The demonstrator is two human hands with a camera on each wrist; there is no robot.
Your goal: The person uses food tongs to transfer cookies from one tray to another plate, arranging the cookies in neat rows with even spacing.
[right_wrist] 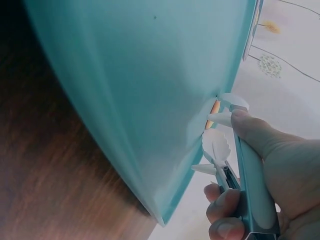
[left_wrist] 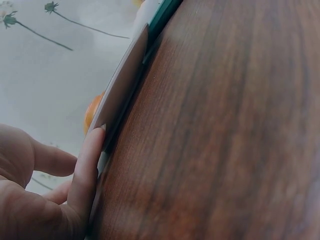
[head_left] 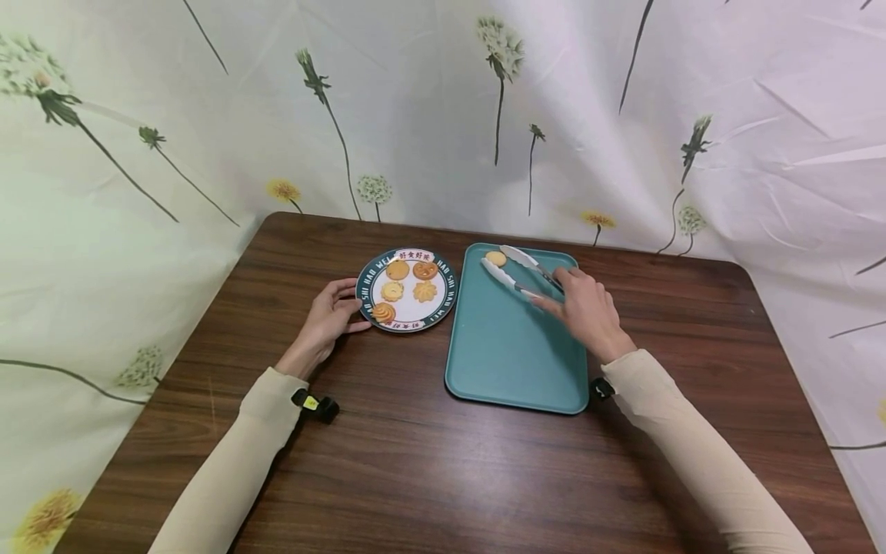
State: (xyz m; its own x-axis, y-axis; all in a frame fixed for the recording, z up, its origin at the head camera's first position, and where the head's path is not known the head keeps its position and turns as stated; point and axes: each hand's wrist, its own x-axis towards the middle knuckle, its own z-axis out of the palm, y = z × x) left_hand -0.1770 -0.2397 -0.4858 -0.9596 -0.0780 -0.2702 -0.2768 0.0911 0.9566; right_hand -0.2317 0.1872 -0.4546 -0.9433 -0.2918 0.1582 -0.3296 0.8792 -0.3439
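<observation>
My left hand (head_left: 327,317) holds the left rim of a round plate (head_left: 443,296) with a dark green lettered border. In the left wrist view the thumb (left_wrist: 86,172) touches the plate's edge. Several cookies lie on the plate, among them a swirled one (head_left: 384,312) nearest that hand. My right hand (head_left: 588,308) grips metal tongs (head_left: 522,269) with dark handles over a teal tray (head_left: 515,346). The tongs' pale scalloped tips stand apart, either side of a round pale cookie (head_left: 495,258) at the tray's far left corner. Whether both tips touch the cookie I cannot tell.
The plate stands just left of the tray on a dark wooden table (head_left: 388,462). Behind the table hangs a white cloth (head_left: 429,115) printed with dandelions. A black wrist device (head_left: 317,405) sits at the left cuff, another (head_left: 602,388) at the right.
</observation>
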